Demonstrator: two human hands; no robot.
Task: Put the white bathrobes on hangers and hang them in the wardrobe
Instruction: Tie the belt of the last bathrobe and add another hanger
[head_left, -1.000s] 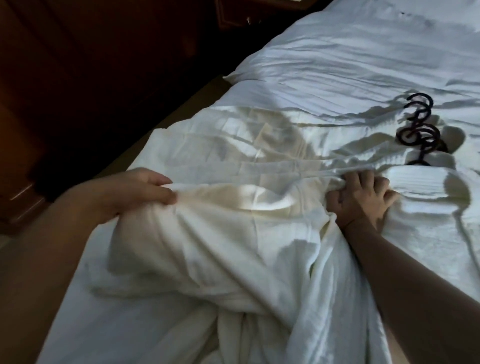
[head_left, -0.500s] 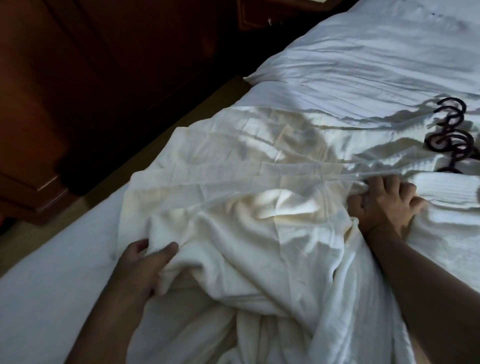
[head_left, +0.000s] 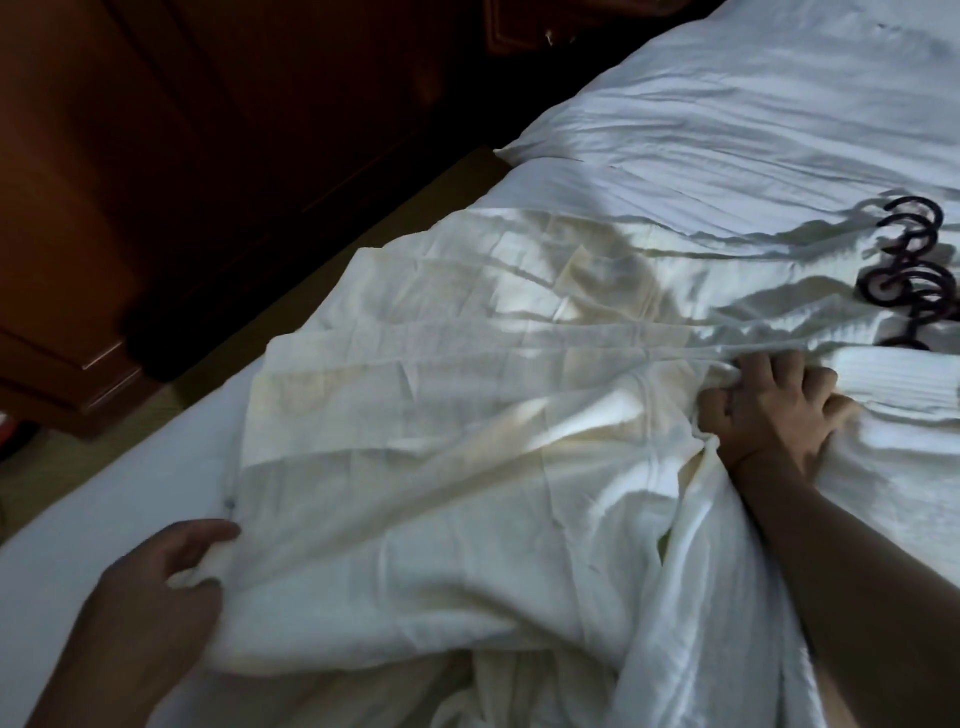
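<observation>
The fingers of my left hand pinched the near-left edge of the white bathrobe. The fingers of my right hand were curled round a bunched fold. The bathrobe lay spread on the bed. Dark hangers lay just beyond the right hand.

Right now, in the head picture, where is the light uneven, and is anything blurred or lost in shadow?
Head view: dim overall; a bright patch falls on the white cloth bathrobe; the dark brown wooden cabinet at the left sinks almost to black; the left hand is shadowed and slightly blurred; the right hand is sharper.
</observation>
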